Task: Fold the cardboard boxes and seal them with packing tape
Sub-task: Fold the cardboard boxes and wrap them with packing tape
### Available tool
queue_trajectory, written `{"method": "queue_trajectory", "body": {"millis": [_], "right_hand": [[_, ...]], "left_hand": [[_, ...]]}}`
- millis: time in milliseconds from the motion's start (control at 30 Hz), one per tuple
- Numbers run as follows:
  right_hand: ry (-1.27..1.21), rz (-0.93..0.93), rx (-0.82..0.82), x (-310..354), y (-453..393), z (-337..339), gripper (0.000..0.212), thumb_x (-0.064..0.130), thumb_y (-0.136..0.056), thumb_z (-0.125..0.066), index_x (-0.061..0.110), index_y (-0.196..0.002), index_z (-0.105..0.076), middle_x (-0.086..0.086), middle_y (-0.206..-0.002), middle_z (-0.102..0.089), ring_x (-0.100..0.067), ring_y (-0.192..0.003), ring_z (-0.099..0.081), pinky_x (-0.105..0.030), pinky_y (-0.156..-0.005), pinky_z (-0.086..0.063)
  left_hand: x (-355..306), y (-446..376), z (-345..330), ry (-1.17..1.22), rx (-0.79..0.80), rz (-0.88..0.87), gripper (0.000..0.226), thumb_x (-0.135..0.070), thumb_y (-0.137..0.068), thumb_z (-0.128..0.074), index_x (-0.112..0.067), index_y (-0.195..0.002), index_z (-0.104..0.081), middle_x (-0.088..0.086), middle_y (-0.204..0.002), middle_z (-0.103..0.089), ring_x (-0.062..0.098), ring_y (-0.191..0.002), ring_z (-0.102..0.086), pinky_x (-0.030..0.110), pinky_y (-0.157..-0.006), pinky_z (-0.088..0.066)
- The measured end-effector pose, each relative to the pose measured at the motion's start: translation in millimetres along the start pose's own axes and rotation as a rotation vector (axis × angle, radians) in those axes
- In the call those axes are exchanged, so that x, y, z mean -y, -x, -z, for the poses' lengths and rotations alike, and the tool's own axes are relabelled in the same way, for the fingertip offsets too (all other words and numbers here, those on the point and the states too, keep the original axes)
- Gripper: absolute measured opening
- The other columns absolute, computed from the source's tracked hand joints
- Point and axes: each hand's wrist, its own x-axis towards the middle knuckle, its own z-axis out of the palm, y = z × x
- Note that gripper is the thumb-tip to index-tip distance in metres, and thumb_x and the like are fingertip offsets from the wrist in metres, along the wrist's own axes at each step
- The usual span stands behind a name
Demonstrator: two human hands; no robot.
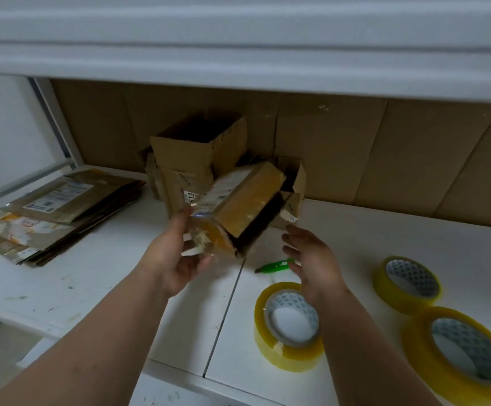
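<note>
Above the white counter (97, 276), near its middle, a small brown cardboard box (238, 209) covered in yellowish packing tape and a white shipping label is held tilted in the air. Of the two hands, the left hand (176, 256) grips the box's near lower corner, its fingers curled under it and its thumb up along the side. The right hand (311, 259) hovers just beside the box with fingers spread and relaxed, touching nothing. Behind the held box an open-topped brown cardboard box (197, 159) stands upright against a wall of brown cardboard sheets (384, 153), with other crumpled box flaps just to its right. A stack of flattened cardboard boxes (56, 212) with labels lies on the counter's left end. A green utility knife (273, 265) lies on the counter below the right hand. Three rolls of yellowish clear packing tape rest on the right side: a near roll (288, 326) beside the right forearm, a far roll (408, 284), and a large roll (461, 353) at the right edge.
</note>
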Motion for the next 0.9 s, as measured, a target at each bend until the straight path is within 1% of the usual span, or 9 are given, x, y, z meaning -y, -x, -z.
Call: {"method": "queue_trajectory", "body": {"millis": [100, 233, 367, 433, 533, 600, 700, 833, 900], "right_hand": [[-0.006, -0.012, 0.117, -1, 6, 0, 0.037, 0.013, -0.099, -0.052, 0.025, -0.134, -0.052, -0.027, -0.141, -0.045, -0.043, -0.131, -0.044, -0.053, -0.117, -0.029], [0.005, 0.081, 0.279, 0, 16, 5, 0.069, 0.031, -0.090, -0.065, 0.036, -0.151, -0.032, 0.006, -0.130, -0.061, -0.020, -0.122, -0.057, -0.040, -0.104, -0.041], [-0.110, 0.126, 0.356, 0, 19, 19, 0.104, 0.034, -0.075, -0.081, 0.041, -0.154, -0.014, -0.005, -0.136, -0.061, -0.025, -0.120, -0.062, -0.041, -0.091, -0.051], [-0.182, 0.118, 0.367, -1, 22, 31, 0.111, 0.033, -0.070, -0.083, 0.043, -0.154, -0.012, -0.007, -0.136, -0.061, -0.025, -0.118, -0.064, -0.042, -0.093, -0.053], [-0.188, 0.166, 0.354, -2, 24, 51, 0.102, 0.025, -0.072, -0.079, 0.047, -0.150, -0.017, -0.002, -0.140, -0.058, -0.018, -0.116, -0.065, -0.034, -0.088, -0.057], [-0.072, 0.198, 0.294, -2, 23, 63, 0.108, 0.026, -0.070, -0.082, 0.043, -0.154, -0.016, -0.001, -0.147, -0.051, -0.015, -0.124, -0.059, -0.035, -0.098, -0.053], [0.146, 0.230, 0.176, -2, 18, 78, 0.105, 0.038, -0.073, -0.082, 0.038, -0.156, -0.018, 0.003, -0.148, -0.049, -0.013, -0.128, -0.054, -0.041, -0.111, -0.043], [0.350, 0.263, 0.022, -2, 6, 92, 0.074, 0.048, -0.086, -0.070, 0.040, -0.151, -0.034, 0.013, -0.126, -0.065, -0.004, -0.102, -0.066, -0.031, -0.089, -0.056], [0.378, 0.272, -0.054, -2, -4, 98, 0.065, 0.046, -0.090, -0.066, 0.037, -0.148, -0.040, 0.011, -0.129, -0.063, -0.007, -0.105, -0.064, -0.024, -0.078, -0.051]], "left_hand": [[6, 9, -5, 0.122, 0.120, 0.142, 0.065, -0.072, -0.083, -0.057, -0.019, -0.122, -0.060, 0.020, -0.117, -0.063, 0.035, -0.079, -0.072, 0.030, -0.053, -0.059], [15, 18, -22, 0.126, 0.228, 0.256, 0.074, -0.076, -0.084, -0.048, -0.013, -0.121, -0.061, 0.019, -0.107, -0.069, 0.035, -0.072, -0.073, 0.029, -0.045, -0.055], [24, 25, -46, 0.018, 0.349, 0.294, 0.072, -0.072, -0.090, -0.043, -0.010, -0.121, -0.064, 0.017, -0.108, -0.073, 0.032, -0.076, -0.075, 0.035, -0.054, -0.061], [29, 27, -60, -0.049, 0.334, 0.276, 0.065, -0.069, -0.094, -0.039, -0.015, -0.120, -0.064, 0.015, -0.106, -0.074, 0.028, -0.075, -0.075, 0.033, -0.055, -0.060], [39, 28, -83, -0.199, 0.215, 0.166, 0.051, -0.059, -0.100, -0.040, -0.017, -0.111, -0.067, 0.005, -0.084, -0.076, 0.019, -0.060, -0.070, 0.024, -0.047, -0.053], [45, 24, -98, -0.225, 0.141, 0.109, 0.039, -0.043, -0.103, -0.046, -0.011, -0.105, -0.068, 0.005, -0.070, -0.070, 0.013, -0.048, -0.058, 0.022, -0.041, -0.048], [52, 17, -116, -0.192, 0.092, 0.105, 0.027, -0.024, -0.105, -0.046, -0.008, -0.101, -0.066, 0.009, -0.076, -0.063, 0.014, -0.054, -0.051, 0.021, -0.039, -0.048], [59, 8, -136, -0.155, 0.086, 0.105, 0.023, -0.017, -0.105, -0.043, -0.007, -0.100, -0.063, 0.013, -0.082, -0.063, 0.019, -0.062, -0.055, 0.024, -0.045, -0.050], [63, 4, -145, -0.121, 0.128, 0.117, 0.021, -0.018, -0.105, -0.045, -0.006, -0.104, -0.062, 0.016, -0.092, -0.065, 0.022, -0.075, -0.058, 0.027, -0.058, -0.054]]}}
